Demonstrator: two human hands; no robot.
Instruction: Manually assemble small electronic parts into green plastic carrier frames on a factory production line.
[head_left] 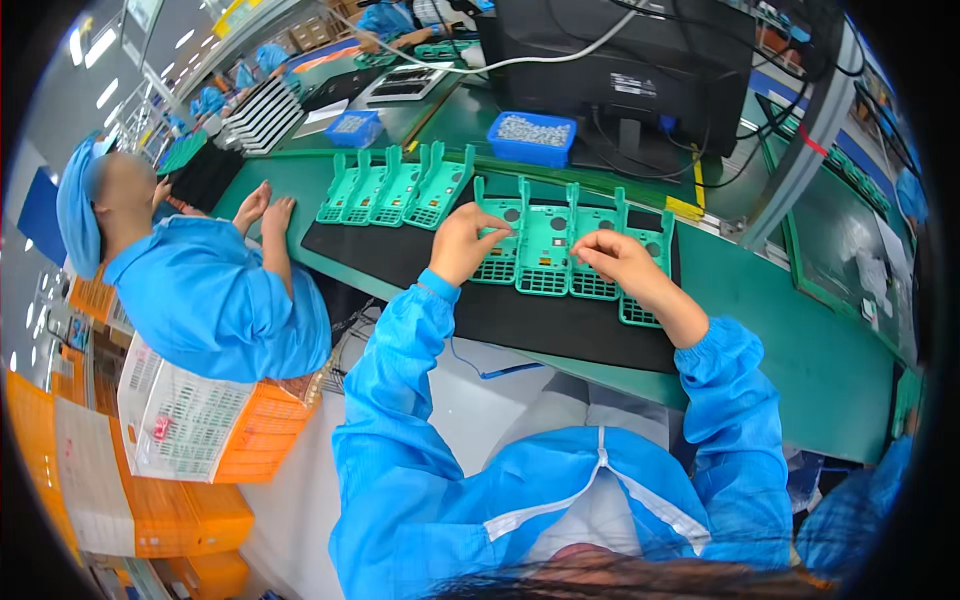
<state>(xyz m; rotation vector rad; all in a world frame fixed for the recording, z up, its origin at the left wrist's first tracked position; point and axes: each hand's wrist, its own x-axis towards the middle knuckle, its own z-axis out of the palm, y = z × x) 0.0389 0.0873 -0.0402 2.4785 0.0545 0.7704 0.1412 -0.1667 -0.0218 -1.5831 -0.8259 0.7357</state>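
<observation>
1. Head view: four green housings point(545, 228) stand side by side in a row on the black mat point(560, 325), in front of the person, on the green bench point(800, 320).
2. The left hand point(463, 245) is at the row's leftmost housing, thumb and index finger brought close together; whether its fingers grasp something small, I cannot tell.
3. The right hand point(628, 268) is over the right part of the row, fingers bent and tips close together; I cannot tell whether they hold anything.
4. More green housings point(398, 192) stand to the left, apart from the row.
5. Behind the row sits a blue tray point(530, 154) of small pale pieces, near the monitor point(630, 60).
6. A co-worker point(215, 290) in blue is at the left, hands over the bench edge.
</observation>
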